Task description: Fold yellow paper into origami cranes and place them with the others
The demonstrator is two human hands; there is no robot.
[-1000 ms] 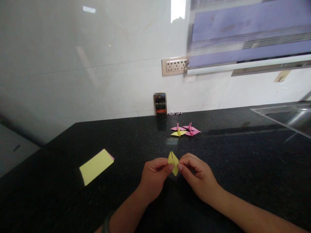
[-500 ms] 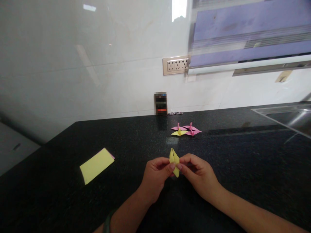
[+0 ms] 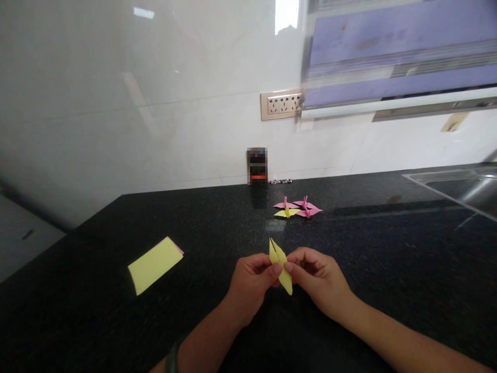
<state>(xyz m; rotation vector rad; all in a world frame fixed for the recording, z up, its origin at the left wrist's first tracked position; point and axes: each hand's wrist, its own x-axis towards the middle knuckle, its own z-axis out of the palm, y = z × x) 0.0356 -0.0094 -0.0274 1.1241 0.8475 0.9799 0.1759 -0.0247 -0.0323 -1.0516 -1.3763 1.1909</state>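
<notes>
A folded piece of yellow origami paper (image 3: 286,280) is pinched between my two hands above the dark counter. It is a long diamond with a slit running down from its upper tip. My left hand (image 3: 252,285) grips its left edge, thumb in front. On the right edge my right hand (image 3: 320,277) pinches it between thumb and fingers; the fingertips behind the paper are hidden. Beyond the hands sit a yellow paper crane (image 3: 287,212) and several pink paper cranes (image 3: 308,211), close together.
A yellow sheet stack (image 3: 156,265), a pink corner showing beneath, lies on the black counter (image 3: 209,223) at left. A phone-like blurred object (image 3: 257,167) leans on the wall beside a beaded strap (image 3: 281,182). At right is a metal sink (image 3: 466,186); wall sockets (image 3: 284,105) are above.
The yellow origami paper has tilted, its upper tip going left and its lower tip going right and down. Both hands keep their pinch and have barely moved.
</notes>
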